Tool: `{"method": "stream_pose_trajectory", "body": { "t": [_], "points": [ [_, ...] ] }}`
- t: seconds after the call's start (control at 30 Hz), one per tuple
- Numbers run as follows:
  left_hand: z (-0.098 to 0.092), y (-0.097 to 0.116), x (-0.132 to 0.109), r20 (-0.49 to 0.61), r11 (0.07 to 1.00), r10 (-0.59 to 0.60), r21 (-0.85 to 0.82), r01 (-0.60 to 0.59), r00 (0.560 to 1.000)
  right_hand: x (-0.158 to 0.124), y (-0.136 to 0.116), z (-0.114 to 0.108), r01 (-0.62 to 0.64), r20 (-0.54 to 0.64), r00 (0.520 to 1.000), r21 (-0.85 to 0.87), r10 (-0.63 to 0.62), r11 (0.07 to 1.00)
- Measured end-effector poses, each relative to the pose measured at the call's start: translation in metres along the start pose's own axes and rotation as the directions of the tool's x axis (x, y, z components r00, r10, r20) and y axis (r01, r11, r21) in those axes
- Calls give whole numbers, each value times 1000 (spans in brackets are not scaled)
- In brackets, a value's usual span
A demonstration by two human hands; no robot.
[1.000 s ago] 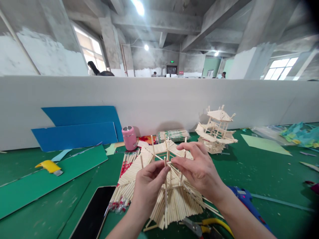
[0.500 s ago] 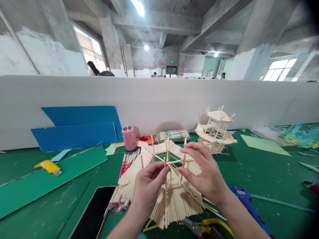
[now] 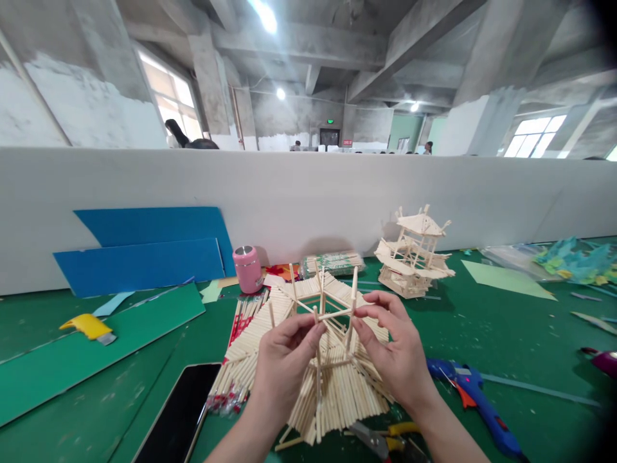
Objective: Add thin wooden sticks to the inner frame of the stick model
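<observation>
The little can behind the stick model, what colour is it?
Pink, with a silver lid; the can shows in the head view.

Pale stick frame [image 3: 328,334], upright, on green table [image 3: 482,334]

A phone [image 3: 176,415] lies left of the stick frame [image 3: 321,347], a glue gun [image 3: 475,399] right.

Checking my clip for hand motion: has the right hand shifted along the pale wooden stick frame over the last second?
Yes. The right hand drew back rightward, off the pale wooden stick frame's middle, now pinching its right upright post.
</observation>
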State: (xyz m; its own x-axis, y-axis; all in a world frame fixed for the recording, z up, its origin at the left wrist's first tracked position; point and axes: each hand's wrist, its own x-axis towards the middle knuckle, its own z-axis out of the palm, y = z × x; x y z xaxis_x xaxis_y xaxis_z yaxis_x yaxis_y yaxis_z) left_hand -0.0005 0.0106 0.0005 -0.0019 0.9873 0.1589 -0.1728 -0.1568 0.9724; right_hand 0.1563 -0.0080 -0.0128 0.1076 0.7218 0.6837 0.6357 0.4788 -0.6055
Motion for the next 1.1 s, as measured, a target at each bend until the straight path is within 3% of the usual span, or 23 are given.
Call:
{"method": "stream_pose_trajectory", "body": {
  "t": [1.1],
  "points": [
    [1,-1,1,4,1000,3,1,-3,1000,-2,1,2,-12,6,1000,33,12,999]
  ]
}}
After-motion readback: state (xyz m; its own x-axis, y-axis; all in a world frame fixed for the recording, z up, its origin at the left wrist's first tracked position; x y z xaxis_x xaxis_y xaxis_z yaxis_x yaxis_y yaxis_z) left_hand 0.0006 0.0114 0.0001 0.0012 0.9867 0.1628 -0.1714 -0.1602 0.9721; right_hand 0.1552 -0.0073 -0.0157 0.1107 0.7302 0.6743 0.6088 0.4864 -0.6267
